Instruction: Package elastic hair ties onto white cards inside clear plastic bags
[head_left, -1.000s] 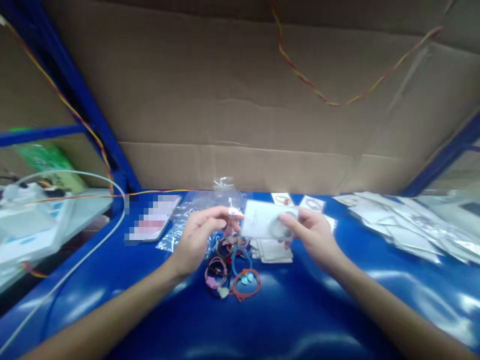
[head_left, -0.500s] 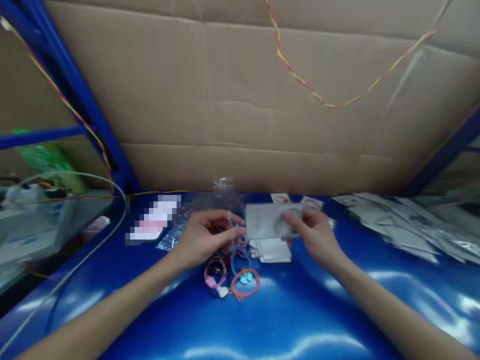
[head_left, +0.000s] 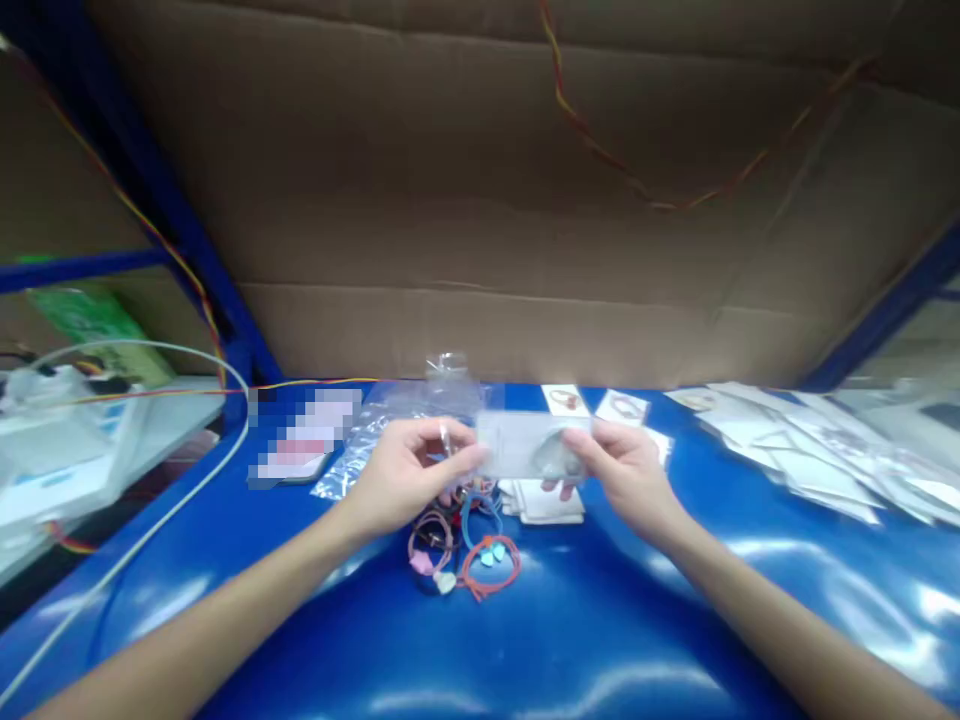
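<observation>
The left hand [head_left: 409,470] has closed in from a second ago and now pinches the left edge of the white card [head_left: 525,447], while the right hand [head_left: 626,470] still grips its right end. The card has tipped flatter, held above the hair ties [head_left: 465,540] on the bench [head_left: 570,620], so both hands now share it.

The view is dim and soft throughout, with the upper cardboard wall [head_left: 480,180] falling into brown shadow and light coming from overhead, as the pale streaks of glare on the glossy blue table [head_left: 525,640] near its front edge and right side show. Motion blur smears the white card [head_left: 525,447] between the hands, and the frame's left and right edges bend and lose focus.
</observation>
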